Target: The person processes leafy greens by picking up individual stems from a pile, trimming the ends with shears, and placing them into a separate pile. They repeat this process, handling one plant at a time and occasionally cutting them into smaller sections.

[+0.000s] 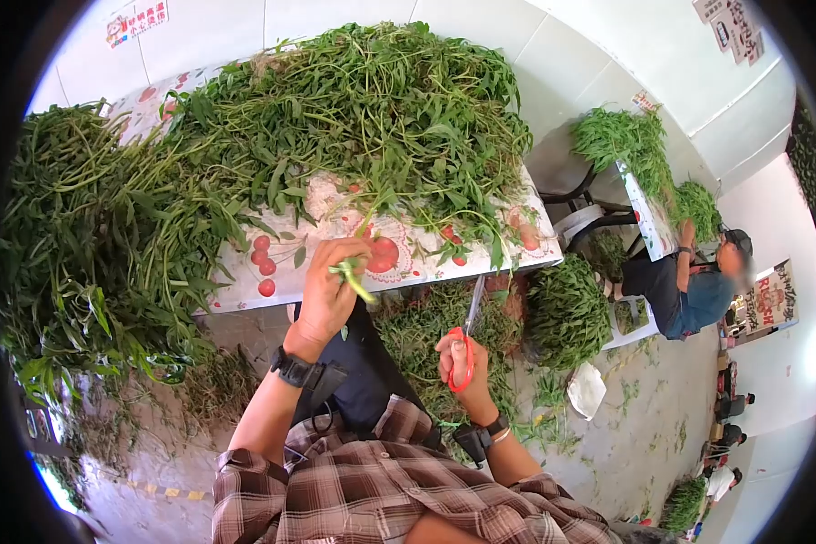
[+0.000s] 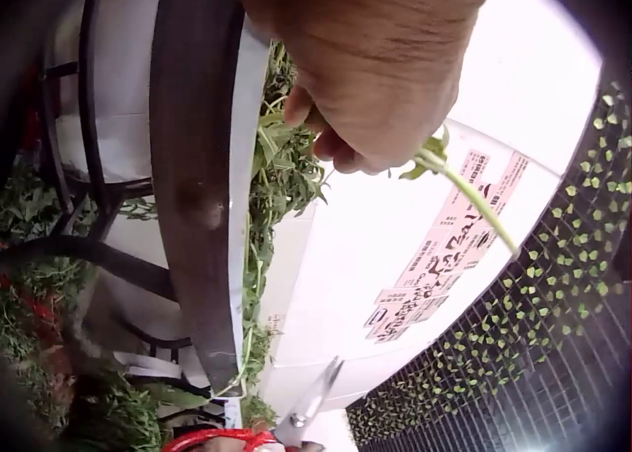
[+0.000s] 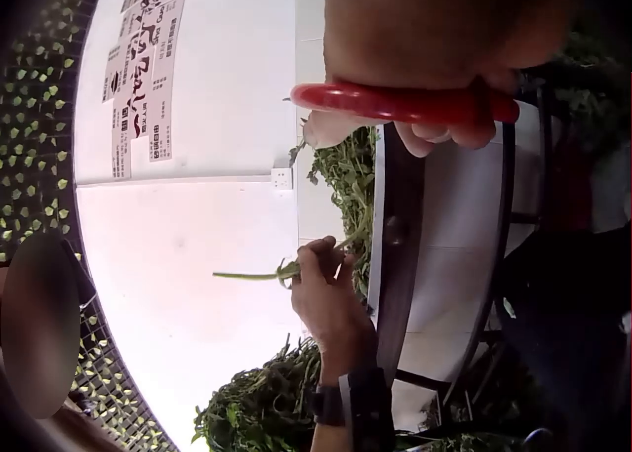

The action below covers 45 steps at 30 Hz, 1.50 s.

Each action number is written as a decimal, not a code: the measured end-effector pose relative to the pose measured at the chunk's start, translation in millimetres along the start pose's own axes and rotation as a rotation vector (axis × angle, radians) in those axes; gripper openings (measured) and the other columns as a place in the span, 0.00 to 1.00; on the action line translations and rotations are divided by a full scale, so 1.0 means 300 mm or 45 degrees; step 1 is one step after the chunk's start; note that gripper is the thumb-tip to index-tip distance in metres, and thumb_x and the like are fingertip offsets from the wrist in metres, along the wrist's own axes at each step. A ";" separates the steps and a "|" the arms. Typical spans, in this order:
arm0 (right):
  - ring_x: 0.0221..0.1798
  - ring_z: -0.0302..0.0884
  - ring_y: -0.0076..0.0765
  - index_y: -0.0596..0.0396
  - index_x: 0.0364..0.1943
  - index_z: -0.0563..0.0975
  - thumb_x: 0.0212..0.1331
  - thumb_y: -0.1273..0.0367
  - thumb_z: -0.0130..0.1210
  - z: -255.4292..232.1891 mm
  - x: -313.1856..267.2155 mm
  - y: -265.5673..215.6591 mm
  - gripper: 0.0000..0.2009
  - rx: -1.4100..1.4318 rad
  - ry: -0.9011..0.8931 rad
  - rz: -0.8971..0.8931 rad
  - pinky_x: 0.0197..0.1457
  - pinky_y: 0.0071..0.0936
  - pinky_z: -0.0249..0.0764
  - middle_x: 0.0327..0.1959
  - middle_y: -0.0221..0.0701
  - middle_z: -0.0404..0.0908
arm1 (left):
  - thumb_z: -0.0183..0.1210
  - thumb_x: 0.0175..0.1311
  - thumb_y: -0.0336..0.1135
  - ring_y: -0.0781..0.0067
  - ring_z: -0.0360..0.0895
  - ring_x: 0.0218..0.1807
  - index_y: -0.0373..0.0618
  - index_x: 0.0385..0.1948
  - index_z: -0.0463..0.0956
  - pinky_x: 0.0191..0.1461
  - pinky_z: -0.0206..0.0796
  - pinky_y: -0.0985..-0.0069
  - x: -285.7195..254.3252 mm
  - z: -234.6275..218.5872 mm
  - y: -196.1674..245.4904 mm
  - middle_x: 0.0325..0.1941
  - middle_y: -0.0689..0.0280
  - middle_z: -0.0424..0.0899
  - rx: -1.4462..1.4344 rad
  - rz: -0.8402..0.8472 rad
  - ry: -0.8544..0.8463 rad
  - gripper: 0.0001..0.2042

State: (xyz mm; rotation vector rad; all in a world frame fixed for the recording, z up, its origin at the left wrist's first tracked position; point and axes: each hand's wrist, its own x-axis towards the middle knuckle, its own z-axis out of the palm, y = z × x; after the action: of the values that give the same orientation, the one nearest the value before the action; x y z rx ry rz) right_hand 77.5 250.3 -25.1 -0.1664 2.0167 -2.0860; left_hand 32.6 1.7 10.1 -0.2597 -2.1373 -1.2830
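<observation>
Left hand (image 1: 328, 288) pinching a green stem (image 1: 354, 278); right hand (image 1: 463, 363) closed through red-handled scissors (image 1: 465, 343).

Held apart above the table edge, left raised higher, fingers curled round the stem near its leafy end, cut end jutting free. Scissors pointing up toward the table (image 1: 335, 272), blades nearly closed, near the stem but not touching. Beyond, heaped on the patterned tablecloth, a big pile of leafy greens (image 1: 272, 136). Trimmings (image 1: 426, 335) strewn on the floor below. Off right, another person (image 1: 698, 290) seated at a second table of greens.
</observation>
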 end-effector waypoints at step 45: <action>0.11 0.57 0.16 0.58 0.29 0.74 0.61 0.49 0.50 0.254 0.302 -0.246 0.23 -0.126 -0.821 0.232 0.14 0.16 0.50 0.10 0.22 0.63 | 0.42 0.72 0.38 0.77 0.66 0.32 0.41 0.27 0.66 0.63 0.54 0.68 -0.057 -0.210 0.150 0.27 0.62 0.73 -0.604 -0.269 0.562 0.13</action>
State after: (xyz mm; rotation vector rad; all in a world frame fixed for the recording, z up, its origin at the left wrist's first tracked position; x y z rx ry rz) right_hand 2.0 155.8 44.6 -0.5675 1.6582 -1.5517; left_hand 92.7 -26.5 53.5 0.0601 -1.5022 -1.7751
